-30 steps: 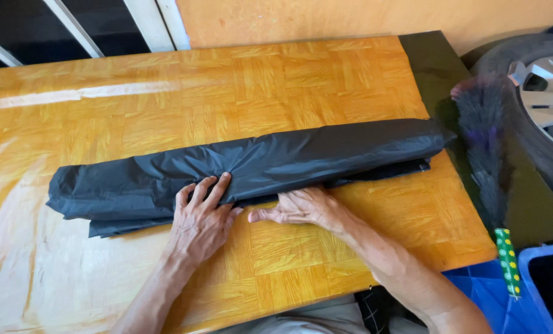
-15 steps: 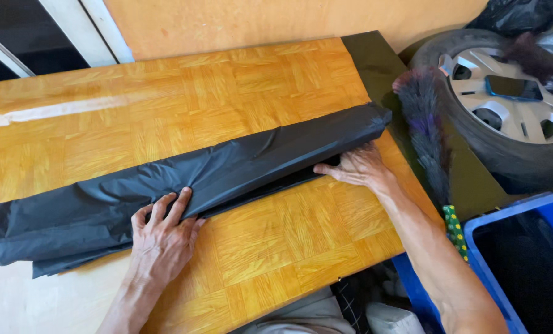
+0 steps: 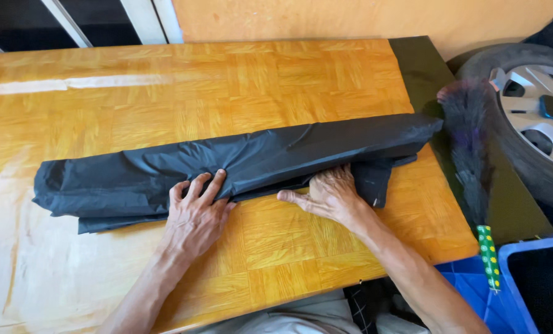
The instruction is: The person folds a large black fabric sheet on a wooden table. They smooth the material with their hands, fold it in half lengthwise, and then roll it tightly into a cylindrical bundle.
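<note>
A long strip of folded dark grey plastic sheet [image 3: 239, 164] lies across a wooden parquet table [image 3: 227, 80], running from the left side to the right edge. My left hand [image 3: 193, 213] lies flat on the sheet's near edge around its middle, fingers spread. To its right, my right hand [image 3: 329, 195] presses palm-down on the near edge, its fingertips tucked under the top fold. Neither hand grips anything.
A dark panel [image 3: 425, 74] borders the table's right end. A black feather duster with a green dotted handle [image 3: 474, 167] leans there. Behind it stands a car tyre on a silver rim [image 3: 536, 124]. A blue plastic crate [image 3: 523, 284] sits at bottom right.
My right hand has slid back left along the sheet's near edge from the far right end. The left hand has moved towards the middle. The view has swung back left.
</note>
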